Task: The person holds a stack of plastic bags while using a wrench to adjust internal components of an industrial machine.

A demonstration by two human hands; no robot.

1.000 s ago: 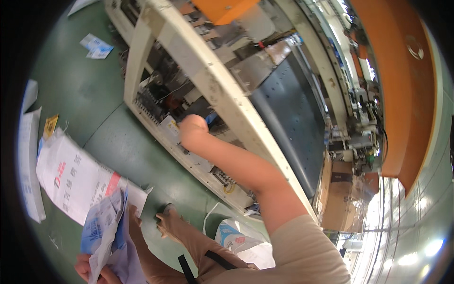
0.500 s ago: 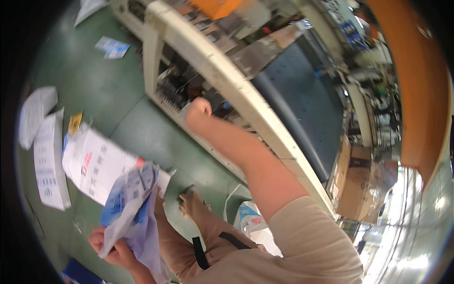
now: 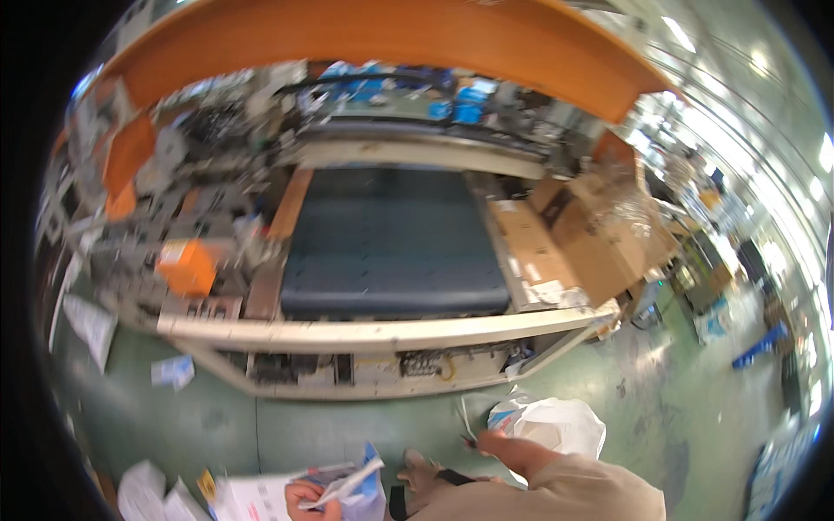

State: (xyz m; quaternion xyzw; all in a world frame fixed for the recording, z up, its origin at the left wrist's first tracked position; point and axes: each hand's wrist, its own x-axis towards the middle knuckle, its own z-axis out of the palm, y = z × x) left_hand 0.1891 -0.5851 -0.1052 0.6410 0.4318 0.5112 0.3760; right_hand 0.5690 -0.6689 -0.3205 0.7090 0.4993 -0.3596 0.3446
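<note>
My left hand [image 3: 311, 504] is closed on a crumpled white-and-blue printed plastic bag [image 3: 363, 491] low in the view. Under and beside it lies a white printed sack [image 3: 252, 499] on the floor. To the right, my right hand [image 3: 493, 443] is low in front of my body, beside an open white sack [image 3: 569, 424] standing on the floor. A thin pale strip [image 3: 466, 418] and a small dark shape show by its fingertips. Blur and the angle hide how those fingers are set.
Ahead stands a machine with a cream frame bar [image 3: 391, 331], a dark conveyor belt [image 3: 395, 243] and an orange overhead beam [image 3: 373, 35]. Cardboard boxes [image 3: 599, 239] lean at its right. White bags [image 3: 89, 330] and a printed wrapper [image 3: 174, 372] lie on the green floor at left.
My view has swung right and levelled toward the machine. My right hand has left the machine's lower frame and come down beside the open white sack. The left hand still holds the plastic bag.
</note>
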